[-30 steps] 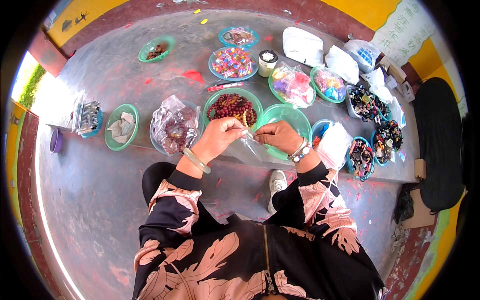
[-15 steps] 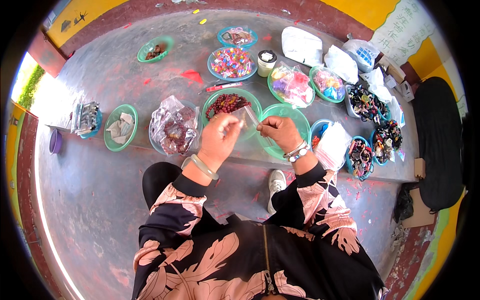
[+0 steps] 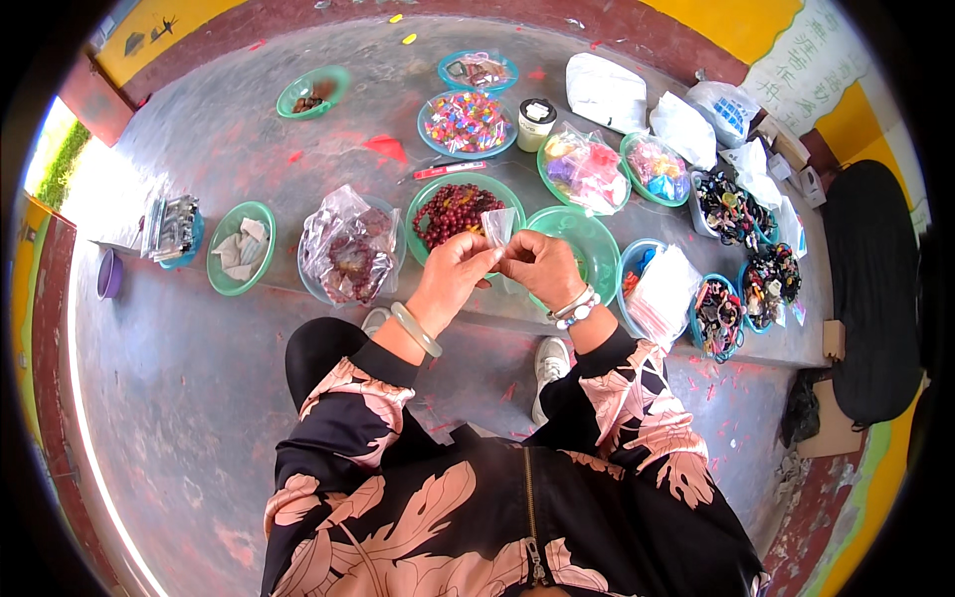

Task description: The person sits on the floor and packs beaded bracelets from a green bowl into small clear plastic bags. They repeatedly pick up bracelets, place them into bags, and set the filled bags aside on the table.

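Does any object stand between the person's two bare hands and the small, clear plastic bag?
Nothing visible does: the left hand and right hand meet at the lower end of the bag. The round green plastic basin of dark-red beads lies beyond the bag, not between.

A makeshift, partly open bead-craft workshop is occupying a grey ledge (image 3: 229, 159). Just beyond the left hand (image 3: 451, 276) and right hand (image 3: 547, 271), a green bowl (image 3: 510, 196) is holding dark red beads (image 3: 453, 212); farther out, a blue bowl (image 3: 468, 155) is brimming with colourful pieces (image 3: 464, 120). Flat plastic packets (image 3: 663, 287) are lying near, right of the grip. A yellow-and-maroon wall (image 3: 194, 25) is rising well beyond, and grass (image 3: 60, 167) is showing in daylight far left of the hands.
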Motion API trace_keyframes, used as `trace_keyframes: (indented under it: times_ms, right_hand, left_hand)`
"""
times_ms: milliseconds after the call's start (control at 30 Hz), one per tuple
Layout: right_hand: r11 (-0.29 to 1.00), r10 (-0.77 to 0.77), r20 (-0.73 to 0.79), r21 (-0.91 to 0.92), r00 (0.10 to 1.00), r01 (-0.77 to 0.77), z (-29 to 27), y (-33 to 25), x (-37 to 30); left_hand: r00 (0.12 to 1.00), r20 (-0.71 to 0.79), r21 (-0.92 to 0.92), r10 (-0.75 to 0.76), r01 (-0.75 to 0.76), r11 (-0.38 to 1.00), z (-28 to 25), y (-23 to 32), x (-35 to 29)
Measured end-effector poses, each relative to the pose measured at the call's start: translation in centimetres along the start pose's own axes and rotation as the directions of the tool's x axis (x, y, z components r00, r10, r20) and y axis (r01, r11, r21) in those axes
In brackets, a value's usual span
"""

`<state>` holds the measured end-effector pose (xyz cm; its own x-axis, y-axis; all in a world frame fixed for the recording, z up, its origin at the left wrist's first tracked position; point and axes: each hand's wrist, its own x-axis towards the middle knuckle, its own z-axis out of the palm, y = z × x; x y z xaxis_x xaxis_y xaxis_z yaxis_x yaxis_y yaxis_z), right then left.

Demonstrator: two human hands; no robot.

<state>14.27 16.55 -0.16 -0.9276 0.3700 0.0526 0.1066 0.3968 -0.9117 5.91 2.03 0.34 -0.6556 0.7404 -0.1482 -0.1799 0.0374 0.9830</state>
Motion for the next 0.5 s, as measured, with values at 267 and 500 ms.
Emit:
trace_keyframes:
  times_ms: [267, 500]
  right_hand:
    - [0.980, 0.089, 0.155, 0.164, 0.984, -0.114, -0.3, 0.2, 0.4]
    - [0.994, 0.095, 0.082, 0.050, 0.992, -0.099, -0.4, 1.3, 0.8]
  left_hand:
    - [0.991, 0.064, -0.273, -0.114, 0.127, 0.954, -0.8, -0.7, 0.2]
    - [0.990, 0.033, -0.318, -0.136, 0.139, 0.938, -0.9, -1.0, 0.3]
